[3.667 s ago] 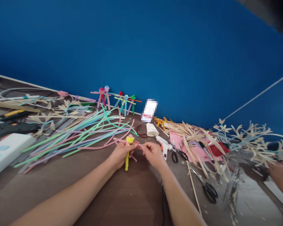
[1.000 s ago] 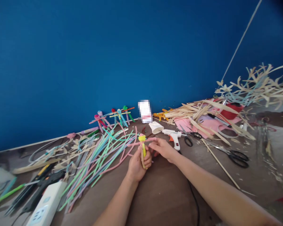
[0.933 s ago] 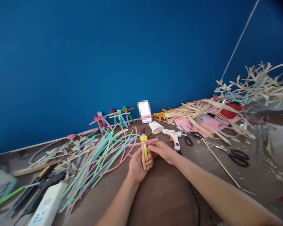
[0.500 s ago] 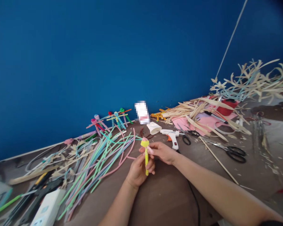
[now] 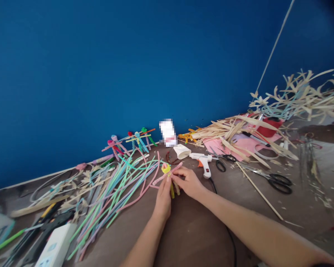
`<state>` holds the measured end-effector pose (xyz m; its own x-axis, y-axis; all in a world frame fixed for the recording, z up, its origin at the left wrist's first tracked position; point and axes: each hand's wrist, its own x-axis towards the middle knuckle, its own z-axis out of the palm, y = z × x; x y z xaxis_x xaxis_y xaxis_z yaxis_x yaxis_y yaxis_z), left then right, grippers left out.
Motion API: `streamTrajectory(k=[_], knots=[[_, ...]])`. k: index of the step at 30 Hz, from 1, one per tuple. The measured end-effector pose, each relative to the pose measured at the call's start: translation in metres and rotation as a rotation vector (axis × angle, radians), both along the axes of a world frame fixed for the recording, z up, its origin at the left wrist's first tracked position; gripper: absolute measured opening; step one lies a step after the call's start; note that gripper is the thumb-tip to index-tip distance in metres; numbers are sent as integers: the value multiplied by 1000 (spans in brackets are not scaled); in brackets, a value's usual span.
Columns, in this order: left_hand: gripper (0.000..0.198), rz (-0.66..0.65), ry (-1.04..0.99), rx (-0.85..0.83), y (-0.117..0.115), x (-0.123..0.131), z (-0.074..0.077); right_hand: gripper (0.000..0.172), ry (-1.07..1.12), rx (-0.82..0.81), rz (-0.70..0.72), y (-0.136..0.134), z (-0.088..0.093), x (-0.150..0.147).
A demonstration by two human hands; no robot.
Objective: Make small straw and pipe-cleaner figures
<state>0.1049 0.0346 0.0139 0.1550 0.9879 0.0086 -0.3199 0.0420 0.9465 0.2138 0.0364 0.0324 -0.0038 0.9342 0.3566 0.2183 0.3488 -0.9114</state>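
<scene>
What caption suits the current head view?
Left hand and right hand hold a yellow-and-pink fuzzy-stem figure between pastel fuzzy stems and a white, orange-triggered glue gun.

No lettering, number or brand can be read; the white card (image 5: 167, 132) by the wall (image 5: 122, 66) is pixelated

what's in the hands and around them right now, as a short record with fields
Held: fuzzy figure, yellow and pink head, pink crosspiece sloping across below it
Left grip: fingers on the figure, just below its head
Right grip: fingertips at the crosspiece, beside the left
Beyond the hands: white glue gun, orange trigger
Left side: loose pastel fuzzy sticks, white power strip
Right side: black-handled scissors, pale strips
Back: several small figures by the blue wall
</scene>
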Motion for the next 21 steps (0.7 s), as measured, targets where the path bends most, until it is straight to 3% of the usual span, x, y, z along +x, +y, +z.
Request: streamTrajectory(k=[7,13,16,21], knots=[[26,79,-9,25,4,-3,0,26,-280,174,60,-9,6,1],[23,85,-3,49,3,-3,5,34,-347,218,62,-10,9,5],[16,47,-9,73,2,-2,8,33,-310,210,59,-11,8,4],[16,56,-108,23,3,-5,8,46,0,-18,53,-2,-1,4]])
